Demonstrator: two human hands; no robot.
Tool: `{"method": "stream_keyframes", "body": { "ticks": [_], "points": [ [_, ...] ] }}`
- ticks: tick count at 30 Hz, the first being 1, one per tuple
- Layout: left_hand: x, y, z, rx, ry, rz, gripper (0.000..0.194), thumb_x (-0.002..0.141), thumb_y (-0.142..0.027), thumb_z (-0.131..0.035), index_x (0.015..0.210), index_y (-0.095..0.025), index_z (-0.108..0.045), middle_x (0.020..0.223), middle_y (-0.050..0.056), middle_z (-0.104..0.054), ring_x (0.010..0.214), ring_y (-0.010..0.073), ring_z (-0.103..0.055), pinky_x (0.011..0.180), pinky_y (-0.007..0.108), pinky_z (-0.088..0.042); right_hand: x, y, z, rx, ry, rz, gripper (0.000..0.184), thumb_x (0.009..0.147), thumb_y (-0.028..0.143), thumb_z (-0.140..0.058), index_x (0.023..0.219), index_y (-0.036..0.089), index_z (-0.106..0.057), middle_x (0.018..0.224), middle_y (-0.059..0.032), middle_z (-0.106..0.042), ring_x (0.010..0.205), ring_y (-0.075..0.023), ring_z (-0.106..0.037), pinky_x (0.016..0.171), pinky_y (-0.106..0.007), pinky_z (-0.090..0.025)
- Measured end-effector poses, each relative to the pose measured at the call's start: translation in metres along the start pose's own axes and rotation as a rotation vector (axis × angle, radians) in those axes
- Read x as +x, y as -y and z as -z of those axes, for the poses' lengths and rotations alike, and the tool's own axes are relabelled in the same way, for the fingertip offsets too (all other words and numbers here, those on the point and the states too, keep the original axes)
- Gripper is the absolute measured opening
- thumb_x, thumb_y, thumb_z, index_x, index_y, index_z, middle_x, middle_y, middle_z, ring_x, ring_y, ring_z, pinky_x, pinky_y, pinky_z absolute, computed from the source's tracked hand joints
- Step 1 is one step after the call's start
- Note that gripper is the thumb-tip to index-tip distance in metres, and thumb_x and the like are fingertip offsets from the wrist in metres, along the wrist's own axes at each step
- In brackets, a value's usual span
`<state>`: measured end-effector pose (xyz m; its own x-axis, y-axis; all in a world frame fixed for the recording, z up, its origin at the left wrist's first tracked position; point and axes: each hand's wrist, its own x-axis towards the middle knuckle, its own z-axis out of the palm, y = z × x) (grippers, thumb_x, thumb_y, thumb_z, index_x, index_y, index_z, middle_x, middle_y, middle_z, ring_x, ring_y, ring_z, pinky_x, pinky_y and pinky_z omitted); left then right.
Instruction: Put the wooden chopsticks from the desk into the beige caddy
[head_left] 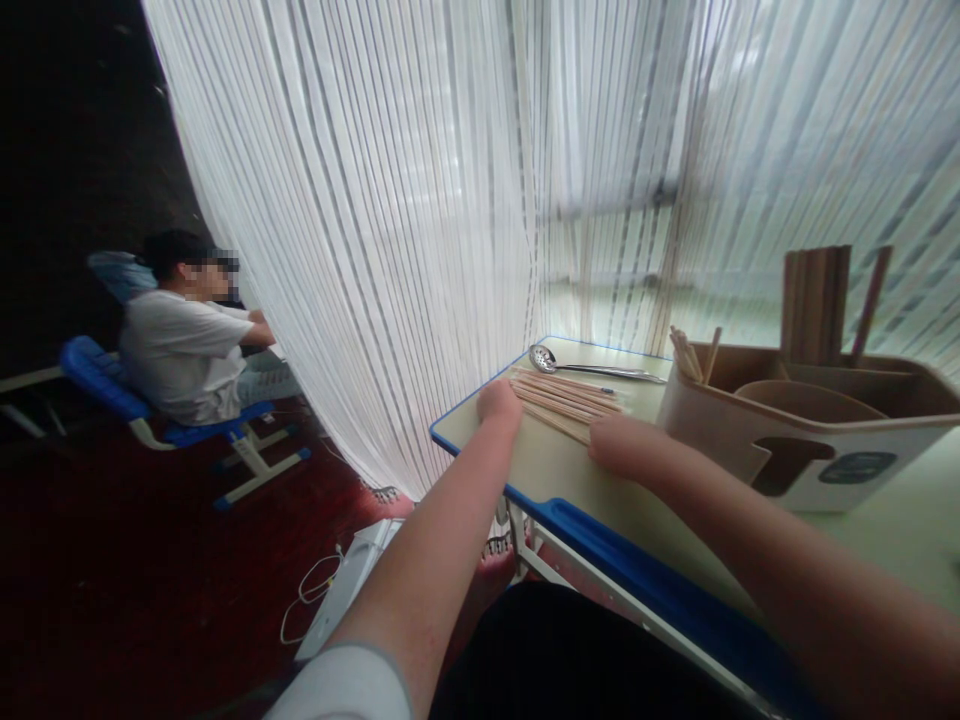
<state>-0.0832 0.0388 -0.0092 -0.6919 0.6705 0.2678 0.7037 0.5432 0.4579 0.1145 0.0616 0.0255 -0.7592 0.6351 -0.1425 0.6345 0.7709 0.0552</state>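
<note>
On the table lies a bundle of wooden chopsticks (566,396), side by side, partly in clear wrapping. My left hand (500,402) is curled at their left ends. At the right ends, my right hand (624,445) is closed, with the nearest chopstick running into it. The fingertips of both hands are mostly hidden behind the backs of the hands. Just beyond the bundle rests a metal slotted ladle (543,359), its handle pointing right. To the right of my right hand stands a beige divided utensil holder (712,430) with upright sticks in it.
The pale table (551,455) has a blue edge with a groove at my side. A white string curtain (390,200) hangs behind it. To the left, a person (187,340) sits on a blue chair (101,380). A white box with a cable (352,570) is on the red floor.
</note>
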Motion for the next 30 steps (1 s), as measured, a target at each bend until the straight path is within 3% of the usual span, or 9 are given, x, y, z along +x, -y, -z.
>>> {"method": "stream_keyframes", "body": {
  "ticks": [4,11,16,18,20,23,26,30],
  "points": [
    [-0.001,-0.002,0.0,-0.02,0.005,0.013,0.03,0.079,-0.015,-0.049,0.099,-0.021,-0.069,0.102,0.011,-0.069,0.098,0.026,-0.063,0.083,0.035,-0.048,-0.004,-0.005,0.003,-0.024,0.051,0.033,0.028,0.076,0.006,-0.052,0.098,0.009,-0.069,0.097,-0.0215,-0.068,0.093,-0.0269,-0.065,0.074,-0.032,-0.05],
    [-0.002,0.0,-0.001,-0.083,-0.027,0.019,0.028,0.077,-0.01,-0.05,0.097,-0.019,-0.069,0.099,0.013,-0.069,0.097,0.0262,-0.063,0.084,0.037,-0.048,-0.008,-0.004,0.009,-0.051,0.133,0.03,0.023,0.076,0.01,-0.053,0.09,0.008,-0.072,0.093,-0.0214,-0.069,0.09,-0.0287,-0.066,0.073,-0.033,-0.05],
    [-0.003,-0.009,0.002,-0.204,-0.13,-0.065,0.025,0.086,-0.022,-0.047,0.103,-0.018,-0.064,0.107,0.011,-0.066,0.103,0.0212,-0.06,0.088,0.032,-0.046,-0.008,-0.006,0.021,-0.037,0.028,0.011,0.029,0.077,0.013,-0.049,0.098,0.008,-0.069,0.098,-0.0212,-0.068,0.093,-0.0285,-0.065,0.074,-0.033,-0.049],
    [-0.005,-0.018,0.003,-0.428,-0.14,-0.126,0.032,0.093,-0.034,-0.036,0.107,-0.018,-0.06,0.107,0.01,-0.066,0.096,0.0167,-0.062,0.081,0.028,-0.049,-0.01,-0.006,0.029,-0.008,-0.069,-0.03,0.035,0.082,0.018,-0.043,0.105,0.009,-0.066,0.104,-0.0217,-0.066,0.095,-0.0279,-0.064,0.074,-0.033,-0.049],
    [-0.008,-0.026,0.002,-0.796,-0.048,-0.157,0.041,0.093,-0.043,-0.031,0.108,-0.016,-0.058,0.098,0.009,-0.068,0.079,0.0133,-0.065,0.066,0.025,-0.05,-0.012,-0.004,0.035,0.045,-0.145,-0.074,0.037,0.083,0.021,-0.039,0.107,0.01,-0.065,0.105,-0.0218,-0.065,0.091,-0.0273,-0.065,0.071,-0.032,-0.049],
    [-0.011,-0.033,-0.001,-1.211,0.144,-0.137,0.039,0.086,-0.047,-0.048,0.101,-0.014,-0.059,0.082,0.007,-0.067,0.059,0.0097,-0.061,0.052,0.02,-0.044,-0.014,0.0,0.037,0.098,-0.169,-0.065,0.036,0.082,0.022,-0.04,0.102,0.009,-0.067,0.099,-0.0214,-0.067,0.088,-0.027,-0.065,0.07,-0.031,-0.049],
    [-0.01,-0.033,-0.004,-1.329,0.146,-0.047,0.035,0.078,-0.04,-0.062,0.101,-0.013,-0.06,0.078,0.004,-0.066,0.053,0.0073,-0.058,0.046,0.017,-0.039,-0.015,0.004,0.034,0.09,-0.152,-0.034,0.035,0.081,0.021,-0.042,0.1,0.008,-0.069,0.098,-0.0213,-0.068,0.091,-0.0272,-0.065,0.074,-0.031,-0.049],
    [-0.006,-0.029,-0.006,-1.389,0.119,0.05,0.045,0.074,-0.031,-0.067,0.115,-0.016,-0.055,0.077,0.002,-0.066,0.05,0.0064,-0.058,0.043,0.016,-0.036,-0.017,0.009,0.029,0.083,-0.139,-0.042,0.037,0.081,0.021,-0.042,0.104,0.007,-0.067,0.102,-0.0214,-0.067,0.093,-0.028,-0.064,0.075,-0.033,-0.049]
  ]
}}
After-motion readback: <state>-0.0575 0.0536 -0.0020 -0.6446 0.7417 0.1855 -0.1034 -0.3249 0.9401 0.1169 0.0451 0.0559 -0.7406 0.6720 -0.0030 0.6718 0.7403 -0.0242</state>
